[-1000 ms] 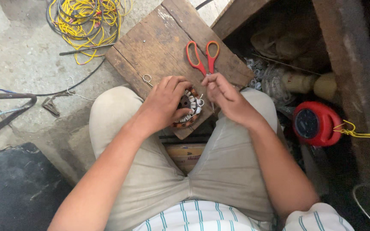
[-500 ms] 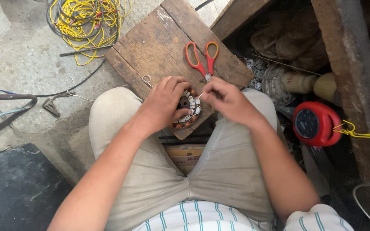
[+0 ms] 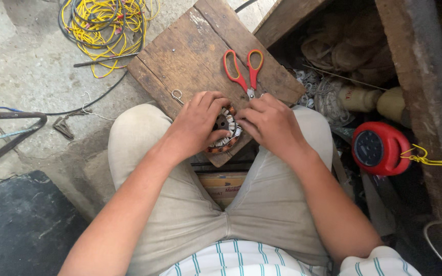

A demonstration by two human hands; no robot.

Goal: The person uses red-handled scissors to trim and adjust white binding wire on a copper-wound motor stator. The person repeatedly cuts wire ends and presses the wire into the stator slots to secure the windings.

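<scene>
On the near corner of the wooden board (image 3: 190, 53) across my knees sits one motor stator (image 3: 224, 134), a ring of copper windings and pale slots. My left hand (image 3: 198, 125) curls over its left side, fingers bent and pressed against the rim; my right hand (image 3: 269, 125) has its fingertips bunched and pinching at the windings on the ring's right edge. One pair of red-handled scissors (image 3: 242, 71) lies on the board just beyond. To the right, an open wooden crate (image 3: 410, 61) holds tangled wire, two pale spools and one red cable reel (image 3: 377, 148). One coil of yellow wire (image 3: 106, 25) lies on the floor.
</scene>
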